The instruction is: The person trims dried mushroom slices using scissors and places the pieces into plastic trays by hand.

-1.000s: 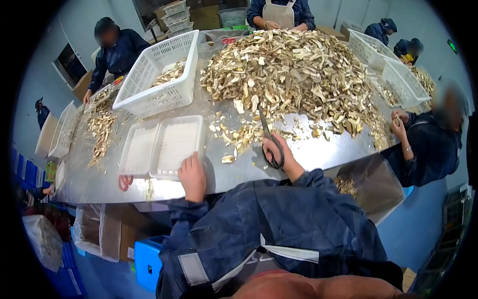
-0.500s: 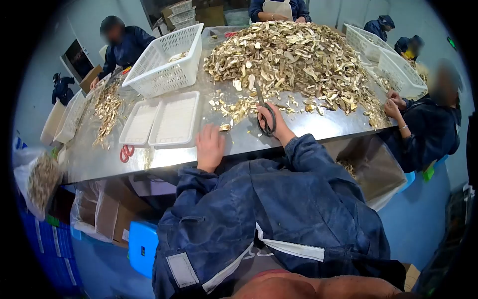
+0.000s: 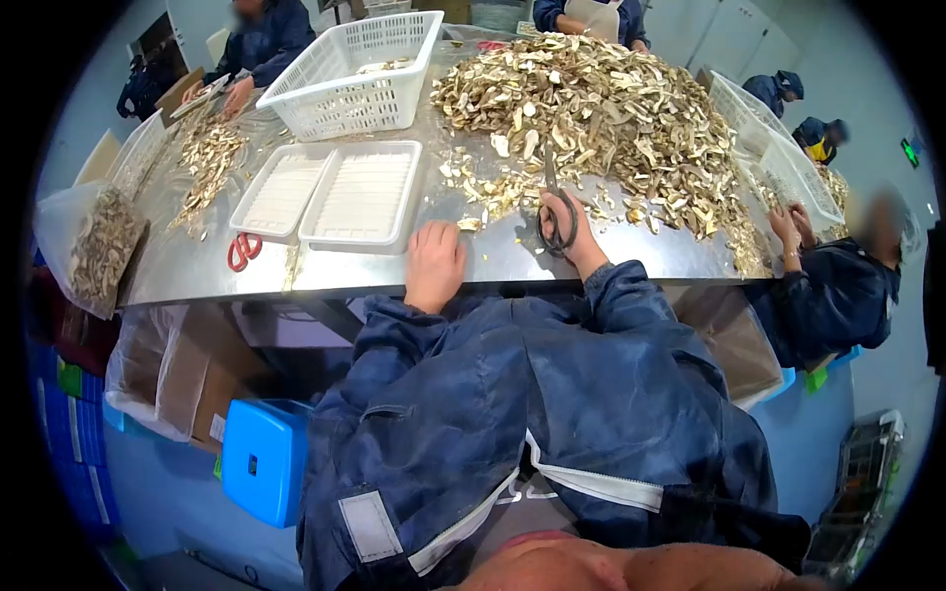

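Observation:
Black-handled scissors (image 3: 554, 212) are in my right hand (image 3: 574, 234), blades pointing away toward a large heap of dried sliced mushrooms (image 3: 601, 118). My left hand (image 3: 436, 264) rests on the metal table (image 3: 355, 271) near its front edge, fingers extended and holding nothing. Just left of it lie two shallow white trays, the nearer one (image 3: 363, 195) and another (image 3: 283, 190), with no mushrooms in them. Small mushroom pieces (image 3: 488, 192) are scattered between the trays and the scissors.
Red-handled scissors (image 3: 243, 251) lie by the trays. Behind stands a white basket (image 3: 360, 79) with some slices. A clear bag of mushrooms (image 3: 99, 241) hangs at the left edge. Co-workers sit around; a blue stool (image 3: 264, 461) and lined boxes stand below.
The view has shifted and tilted. My left hand has moved off the tray's edge onto the table. My right hand still holds the scissors. The bag of mushrooms has come into view.

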Motion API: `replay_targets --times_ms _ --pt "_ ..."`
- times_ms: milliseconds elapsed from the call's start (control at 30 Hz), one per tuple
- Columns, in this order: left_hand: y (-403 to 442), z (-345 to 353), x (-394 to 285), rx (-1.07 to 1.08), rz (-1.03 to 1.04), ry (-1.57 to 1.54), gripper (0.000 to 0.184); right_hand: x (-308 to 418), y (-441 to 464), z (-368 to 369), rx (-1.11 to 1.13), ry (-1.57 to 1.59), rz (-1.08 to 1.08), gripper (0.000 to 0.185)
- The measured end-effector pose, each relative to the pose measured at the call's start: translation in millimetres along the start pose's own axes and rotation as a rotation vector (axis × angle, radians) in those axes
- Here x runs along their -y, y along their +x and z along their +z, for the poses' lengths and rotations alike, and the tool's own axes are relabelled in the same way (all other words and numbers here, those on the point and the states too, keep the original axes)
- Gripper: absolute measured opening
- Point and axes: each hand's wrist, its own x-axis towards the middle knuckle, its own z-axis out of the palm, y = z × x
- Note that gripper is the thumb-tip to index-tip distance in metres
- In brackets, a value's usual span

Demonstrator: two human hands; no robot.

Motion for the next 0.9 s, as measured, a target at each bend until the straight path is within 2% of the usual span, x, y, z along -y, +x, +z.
replay_targets --times_ms 167,233,400,533,633,667,767,800,900 --pt "7.6 1.7 -1.1 -0.013 -0.040 -0.018 0.036 11.5 -1.5 9.6 -0.059 -0.004 0.083 0.017" --pt "11.1 -2.7 -2.5 -0.002 -0.051 0.003 0.041 5.3 -0.4 6.0 -0.024 -0.002 0.022 0.019" --pt "16.7 5.4 3.0 0.137 -0.079 0.076 0.065 8.8 -0.9 8.3 -0.073 -0.002 0.027 0.022" --pt "26.8 18.2 2.4 0.269 -0.048 0.037 0.070 6.2 2.2 3.9 -0.048 0.011 0.068 0.025" --pt "40.1 24.7 -8.4 0.354 0.047 -0.064 0.069 4.3 -1.3 1.4 -0.072 -0.003 0.077 0.027" --pt "45.6 23.6 -14.2 0.413 0.078 -0.079 0.063 3.9 -3.3 1.8 -0.092 0.007 0.077 0.027" --pt "79.7 35.2 -13.2 0.335 0.073 -0.151 0.053 11.4 -0.8 1.2 -0.093 0.028 0.076 0.027" --pt "99.1 44.9 -5.1 0.223 0.125 -0.162 0.042 10.3 -0.3 0.1 -0.080 0.022 0.070 0.027" --pt "169.6 78.4 14.5 0.239 0.044 -0.213 0.033 11.0 -0.5 -2.0 -0.035 0.024 0.077 0.026"
